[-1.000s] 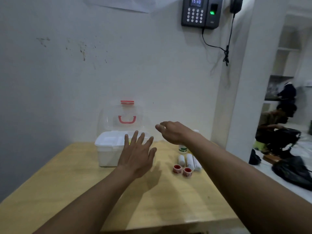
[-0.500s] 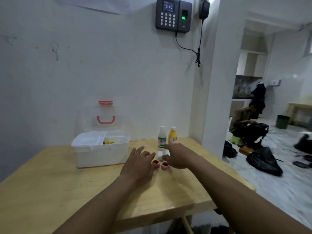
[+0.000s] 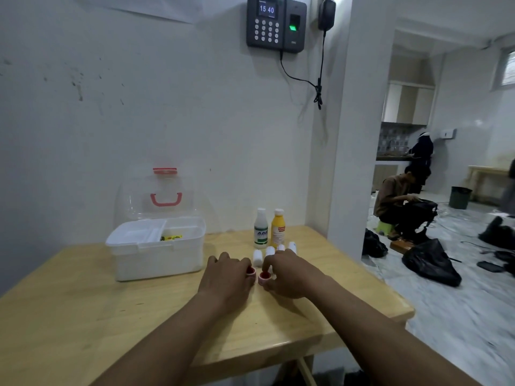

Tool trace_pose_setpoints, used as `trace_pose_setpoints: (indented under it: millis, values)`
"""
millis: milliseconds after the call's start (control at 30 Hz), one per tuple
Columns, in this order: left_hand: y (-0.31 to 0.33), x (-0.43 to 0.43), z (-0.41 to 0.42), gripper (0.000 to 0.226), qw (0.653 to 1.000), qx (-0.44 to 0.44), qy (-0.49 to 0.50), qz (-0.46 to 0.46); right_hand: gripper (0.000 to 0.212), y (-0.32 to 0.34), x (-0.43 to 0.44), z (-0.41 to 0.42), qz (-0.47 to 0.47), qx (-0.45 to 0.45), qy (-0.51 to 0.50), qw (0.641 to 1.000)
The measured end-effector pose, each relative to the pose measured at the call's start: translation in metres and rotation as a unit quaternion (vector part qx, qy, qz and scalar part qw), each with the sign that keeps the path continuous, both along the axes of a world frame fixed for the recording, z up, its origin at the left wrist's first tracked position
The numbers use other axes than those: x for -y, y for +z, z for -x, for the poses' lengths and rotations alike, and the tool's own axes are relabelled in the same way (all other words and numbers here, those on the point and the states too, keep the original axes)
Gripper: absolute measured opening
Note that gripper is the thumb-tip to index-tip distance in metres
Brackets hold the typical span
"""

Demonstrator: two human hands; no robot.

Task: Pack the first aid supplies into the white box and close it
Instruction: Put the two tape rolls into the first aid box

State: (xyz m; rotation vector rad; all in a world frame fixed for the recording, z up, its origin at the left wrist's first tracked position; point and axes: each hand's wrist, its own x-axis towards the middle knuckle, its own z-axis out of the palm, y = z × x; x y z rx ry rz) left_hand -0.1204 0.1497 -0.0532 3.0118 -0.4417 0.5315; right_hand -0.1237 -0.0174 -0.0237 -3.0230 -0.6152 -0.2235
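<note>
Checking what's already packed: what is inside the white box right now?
The white box stands open, its clear lid up. A white tray fills its left side; a small yellow item shows on the right. Anything below the tray is hidden.

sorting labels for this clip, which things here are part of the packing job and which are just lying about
For the job: white box, lid open; white bottle; yellow bottle; white rolls; two red-cored tape rolls, one at the left hand, one at the right hand.

Lying about: wall keypad clock; black bags; dark bin.
</note>
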Motion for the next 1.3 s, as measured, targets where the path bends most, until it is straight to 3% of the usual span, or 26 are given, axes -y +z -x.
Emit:
trace_pose_setpoints:
  millis: [133, 233, 500, 867, 1167, 1300]
  values:
    - [0.003, 0.0, -0.001, 0.028, 0.999, -0.023, -0.001, 0.049, 0.034, 0.003, -0.001, 0.003, -0.024, -0.025, -0.009, 0.999]
    - [0.005, -0.005, -0.002, 0.029, 0.996, -0.027, -0.006, 0.09, 0.025, 0.002, 0.001, 0.002, -0.074, -0.034, -0.012, 0.997]
    - [0.034, -0.03, -0.005, 0.034, 0.984, 0.04, -0.011, 0.171, 0.026, 0.027, -0.008, -0.015, -0.199, -0.054, -0.024, 0.978]
    - [0.1, -0.105, -0.015, 0.034, 0.976, 0.076, 0.034, 0.204, 0.017, 0.082, -0.073, -0.057, -0.232, -0.015, 0.014, 0.973]
    - [0.118, -0.19, -0.028, 0.02, 0.963, 0.069, 0.106, 0.237, 0.027, 0.1, -0.153, -0.097, -0.235, -0.023, 0.078, 0.969]
    - [0.117, -0.209, -0.037, 0.03, 0.963, 0.062, 0.131, 0.226, 0.03, 0.099, -0.185, -0.111, -0.237, -0.026, 0.104, 0.965]
